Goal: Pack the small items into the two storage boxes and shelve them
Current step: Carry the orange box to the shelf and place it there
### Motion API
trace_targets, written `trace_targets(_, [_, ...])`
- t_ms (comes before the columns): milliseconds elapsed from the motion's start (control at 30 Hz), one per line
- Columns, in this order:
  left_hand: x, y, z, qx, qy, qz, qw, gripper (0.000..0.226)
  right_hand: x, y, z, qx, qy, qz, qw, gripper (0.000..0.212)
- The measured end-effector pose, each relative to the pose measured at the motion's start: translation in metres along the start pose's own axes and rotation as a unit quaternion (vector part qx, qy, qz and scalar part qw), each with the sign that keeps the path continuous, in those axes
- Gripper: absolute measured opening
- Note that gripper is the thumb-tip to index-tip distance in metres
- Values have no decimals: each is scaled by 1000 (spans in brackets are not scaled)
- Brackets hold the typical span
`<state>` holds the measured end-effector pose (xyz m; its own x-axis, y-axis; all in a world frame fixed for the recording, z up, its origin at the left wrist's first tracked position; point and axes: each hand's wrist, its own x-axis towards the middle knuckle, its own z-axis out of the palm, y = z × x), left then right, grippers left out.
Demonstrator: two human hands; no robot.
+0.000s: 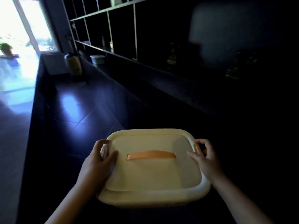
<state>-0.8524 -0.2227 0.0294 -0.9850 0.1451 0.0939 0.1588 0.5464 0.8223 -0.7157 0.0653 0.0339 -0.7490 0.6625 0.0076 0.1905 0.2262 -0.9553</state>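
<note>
A cream storage box (153, 172) with its lid on and an orange handle (151, 155) is held between both hands before dark shelving (123, 28). The left hand (98, 160) grips its left rim, thumb on the lid; the right hand (205, 156) curls round the right-side clasp. What stands in the shelves, perhaps bottles, is lost in shadow.

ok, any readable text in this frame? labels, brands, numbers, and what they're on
None readable.
Cream storage box, lid and orange handle: plain, no print visible.
Pale canister on the counter: any label too dark and blurred to read.
Small white container under the shelves: no legible marking.
Bottles in the dark shelving: too dark to read.
</note>
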Motion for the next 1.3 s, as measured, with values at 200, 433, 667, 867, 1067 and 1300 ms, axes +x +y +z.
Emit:
trace_targets(200, [76,-42,-33,-25,66,-65,995,33,83,-22,102,32,-63,-12,997,29])
trace_targets(433, [167,-67,-42,-46,137,-127,981,37,193,-42,201,42,-140,-27,989,32])
trace_targets(667, [265,-86,-74,-38,177,-157,971,52,290,-81,309,37,-210,-33,976,36])
trace_targets(867, [365,-132,-103,-61,239,-182,952,50,364,-108,421,24,-238,-48,970,39])
trace_targets(1067, [494,-183,-153,-67,228,-160,958,44,430,-143,539,32,-221,-43,974,41])
trace_targets(1300, [654,-207,-204,-43,200,-126,971,41,515,-198,642,54,-175,-41,982,37])
